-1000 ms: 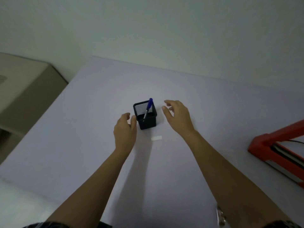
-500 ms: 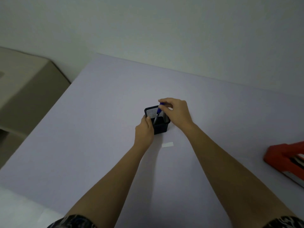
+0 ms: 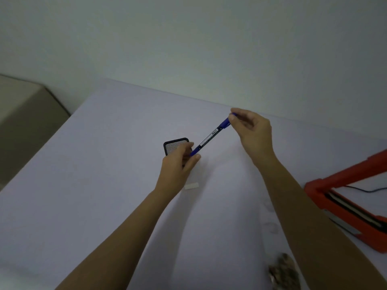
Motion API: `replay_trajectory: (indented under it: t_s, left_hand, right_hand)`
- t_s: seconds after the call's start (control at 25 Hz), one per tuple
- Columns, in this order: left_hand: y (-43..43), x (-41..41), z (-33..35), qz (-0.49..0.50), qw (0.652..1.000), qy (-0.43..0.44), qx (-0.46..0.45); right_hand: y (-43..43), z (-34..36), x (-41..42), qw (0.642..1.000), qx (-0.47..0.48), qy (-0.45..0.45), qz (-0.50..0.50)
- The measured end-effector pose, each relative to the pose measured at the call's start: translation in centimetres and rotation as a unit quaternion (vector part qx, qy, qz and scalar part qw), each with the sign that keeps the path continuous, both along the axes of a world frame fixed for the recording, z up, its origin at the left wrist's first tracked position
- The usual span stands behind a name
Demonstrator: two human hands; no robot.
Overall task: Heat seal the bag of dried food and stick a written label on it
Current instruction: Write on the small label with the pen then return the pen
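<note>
My right hand point(image 3: 254, 130) pinches the top end of the blue marker pen point(image 3: 210, 137) and my left hand point(image 3: 178, 162) pinches its lower end, likely to uncap it, with the small white paper label point(image 3: 191, 186) lying on the bench point(image 3: 104, 185) just beside my left wrist, ready for writing.

This looks like a plain packing workroom, with a pale bench point(image 3: 83, 206) set against a bare wall point(image 3: 188, 49). A red heat sealer point(image 3: 314, 188) sits at four o'clock, and a black mesh pen holder point(image 3: 174, 143) stands near centre.

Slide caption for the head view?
Right hand and left hand hold a blue pen by the mesh holder, label and red sealer nearby.
</note>
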State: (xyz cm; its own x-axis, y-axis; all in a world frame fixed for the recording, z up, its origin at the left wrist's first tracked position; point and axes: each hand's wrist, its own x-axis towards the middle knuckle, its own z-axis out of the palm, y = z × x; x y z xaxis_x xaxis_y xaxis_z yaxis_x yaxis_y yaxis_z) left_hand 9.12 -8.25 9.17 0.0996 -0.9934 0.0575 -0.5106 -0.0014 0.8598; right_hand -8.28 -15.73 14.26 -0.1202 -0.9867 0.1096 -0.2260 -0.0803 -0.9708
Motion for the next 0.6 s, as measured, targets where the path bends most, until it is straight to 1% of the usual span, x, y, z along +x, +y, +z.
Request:
replay_trajectory:
  t_s: [0.08,0.16,0.32,0.4,0.48,0.6]
  left_hand:
    - [0.5,-1.5,0.6,0.018,0.999,0.019,-0.032]
    - [1.1,-3.0,1.2,0.012,0.998,0.020,-0.055]
    - [2.1,-6.5,2.7,-0.042,0.992,-0.029,-0.112]
    - [2.4,-7.7,2.9,-0.043,0.993,-0.039,-0.101]
    - [2.9,-8.5,2.9,-0.037,0.996,-0.021,-0.075]
    - [3.6,-8.7,2.7,-0.021,0.998,0.057,-0.011]
  right_hand:
    - [0.8,0.3,-1.1,1.000,0.001,-0.024,-0.017]
    - [1.8,0.2,-1.7,0.998,0.033,-0.038,-0.036]
    - [3.9,-1.0,-1.5,0.991,0.123,-0.030,-0.045]
    - [4.1,-0.9,-1.4,0.987,0.146,-0.028,-0.067]
    - [4.1,-0.5,-1.6,0.982,0.159,-0.049,-0.092]
    - [4.4,-0.5,-1.4,0.978,0.177,-0.058,-0.098]
